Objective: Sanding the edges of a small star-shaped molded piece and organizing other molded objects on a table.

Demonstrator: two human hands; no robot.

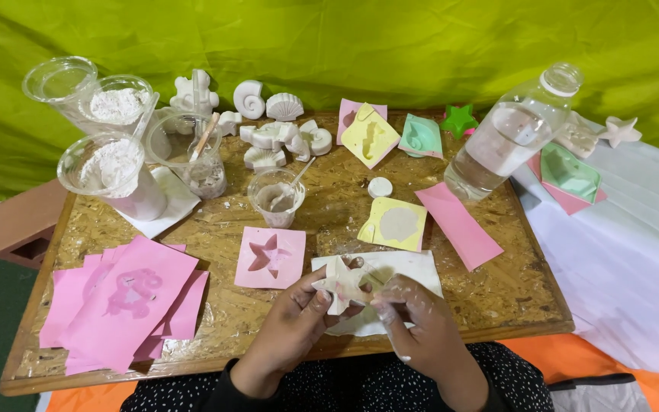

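Single head-worn cam, looked steeply down and fwd over wooden board [497, 305] from the person's seat; both hands sat close at bottom centre, green backdrop [345, 38] filled the far top. No 2nd view, so no shared area.

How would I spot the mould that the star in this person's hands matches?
Start at the wooden chipboard tabletop, near the edge by the person. Left of the left hand holding the white plaster starfish lies a square pink mould. Only it has an empty star-shaped hollow.
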